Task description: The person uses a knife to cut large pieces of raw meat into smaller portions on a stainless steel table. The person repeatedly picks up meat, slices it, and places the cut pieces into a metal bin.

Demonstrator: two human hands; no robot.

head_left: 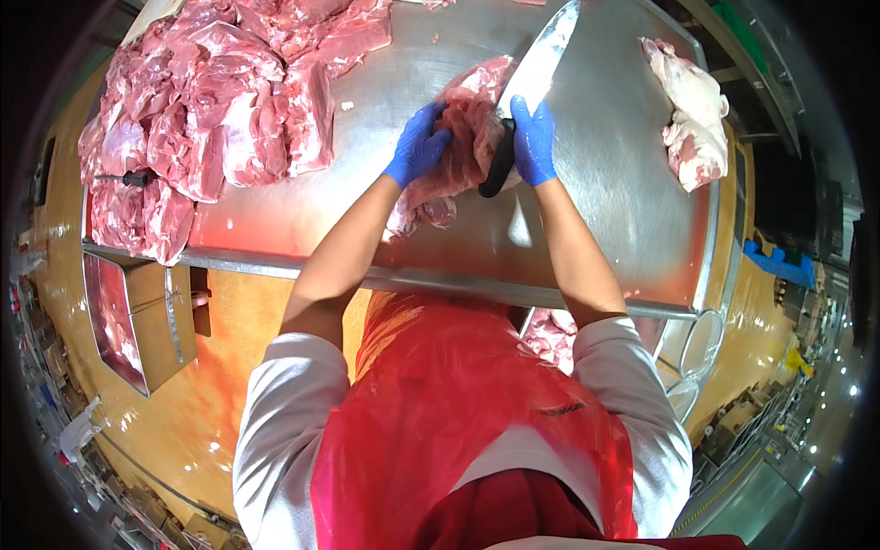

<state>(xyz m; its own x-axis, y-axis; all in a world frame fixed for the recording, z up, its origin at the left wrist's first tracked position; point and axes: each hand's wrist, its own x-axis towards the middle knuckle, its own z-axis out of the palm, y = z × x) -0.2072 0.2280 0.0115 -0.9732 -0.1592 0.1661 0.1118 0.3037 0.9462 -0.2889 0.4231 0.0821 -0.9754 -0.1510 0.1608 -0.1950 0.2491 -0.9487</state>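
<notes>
A large piece of raw meat [463,137] rests on the steel table in front of me. My left hand [421,145], in a blue glove, grips its left side with the fingers curled over the edge. At its right side is my right hand [534,142], also blue-gloved, with the thumb raised beside the blade. That hand holds a large knife [541,66], its wide blade pointing up and away and its black handle slanting down across the meat's edge. Some of the right fingers are hidden. Smaller meat scraps [431,216] lie just below the piece.
Raw meat cuts [229,101] are heaped at the left, with a dark-handled tool [137,178] on them. A fat-covered piece [689,115] lies at the steel table's [605,220] right. Below are an open metal bin [151,316] at left and more meat [552,339] under the front edge.
</notes>
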